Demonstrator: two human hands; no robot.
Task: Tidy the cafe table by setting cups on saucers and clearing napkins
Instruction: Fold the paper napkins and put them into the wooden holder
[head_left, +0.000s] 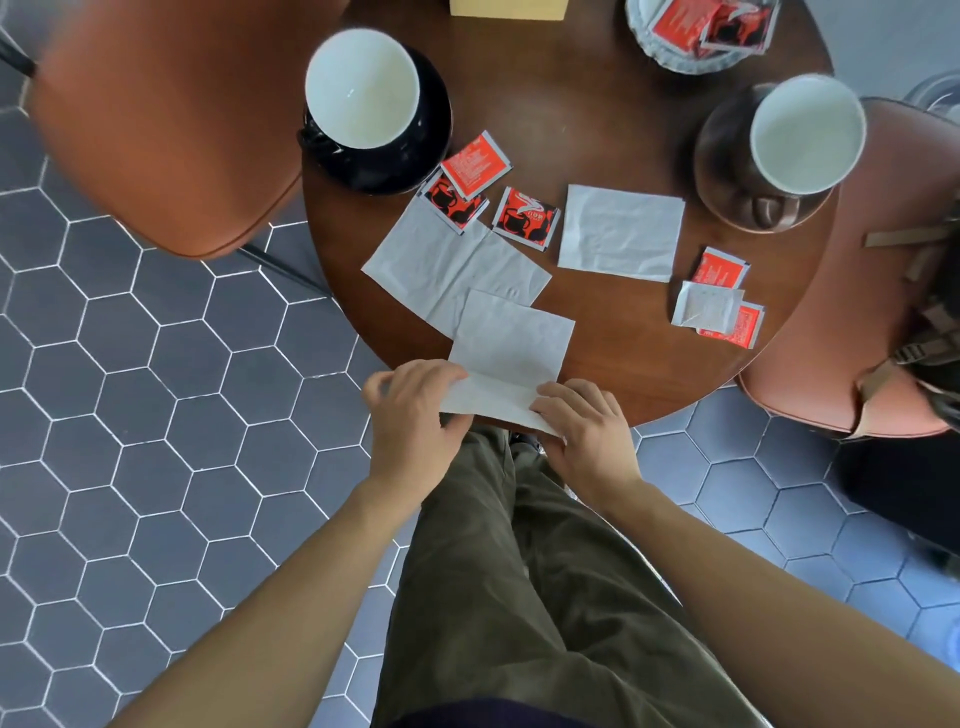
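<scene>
We've got both hands on the near napkin (511, 345) at the table (597, 135) edge closest to us. Left hand (410, 415) pinches its near-left corner, fingers curled over the paper; right hand (582, 431) grips the near-right corner w/ fingers curled on top. The napkin's near end hangs past the rim btwn the two hands, far end lies flat on the wood, overlapping a second napkin (441, 260) spread open behind it. A third napkin (621, 234) lies flat farther right, apart from the hands. Black cup (363, 85) sits on its black saucer (415, 156) far left; brown cup (808, 132) sits on its brown saucer (727, 171) far right. Red sachets (524, 218) scattered near the napkins.
</scene>
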